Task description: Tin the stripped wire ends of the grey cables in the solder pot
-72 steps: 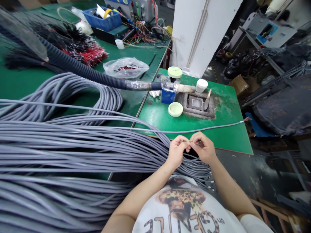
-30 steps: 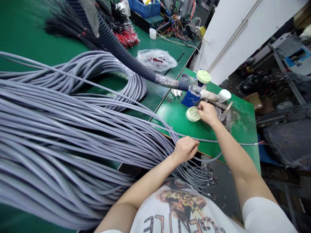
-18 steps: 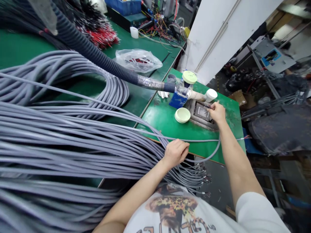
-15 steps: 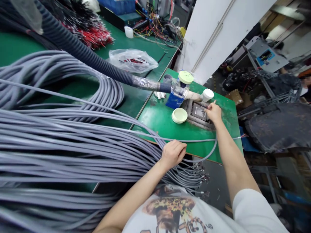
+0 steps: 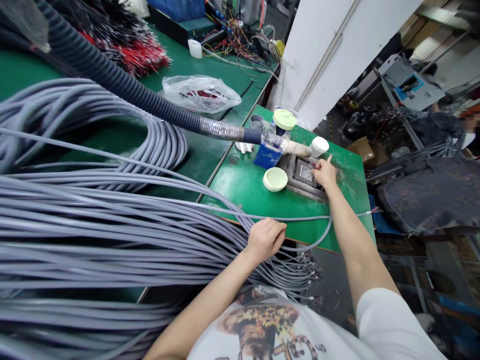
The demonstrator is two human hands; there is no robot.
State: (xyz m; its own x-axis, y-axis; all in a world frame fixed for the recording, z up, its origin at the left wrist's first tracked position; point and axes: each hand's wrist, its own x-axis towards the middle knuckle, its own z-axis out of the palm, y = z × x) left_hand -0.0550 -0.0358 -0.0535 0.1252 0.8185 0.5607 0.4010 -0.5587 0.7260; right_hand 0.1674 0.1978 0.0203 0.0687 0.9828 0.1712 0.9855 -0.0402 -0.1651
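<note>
My right hand [image 5: 325,174] pinches the end of a grey cable, whose thin bared wires [image 5: 310,172] point left over a small pot with a silvery square surface [image 5: 304,170]. From that hand the cable [image 5: 318,242] loops down behind my forearm and back toward my left hand [image 5: 267,240]. My left hand is closed around grey cable at the bench's front edge; how many strands it grips is hidden. Beside it, another grey cable [image 5: 307,218] runs right to a stripped end. A pale green lid [image 5: 275,179] and a white jar [image 5: 319,146] flank the pot.
Many grey cables [image 5: 112,235] spread across the left, with a coil [image 5: 165,145] behind. A dark ribbed hose [image 5: 150,97] crosses above the green bench [image 5: 225,175] to a nozzle beside the pot. A blue box [image 5: 267,154] props it. A white pillar [image 5: 330,45] rises behind.
My right hand has shifted slightly left and down with the wire ends, still over the pot. My left hand stays almost where it was. The whole view has moved a little.
</note>
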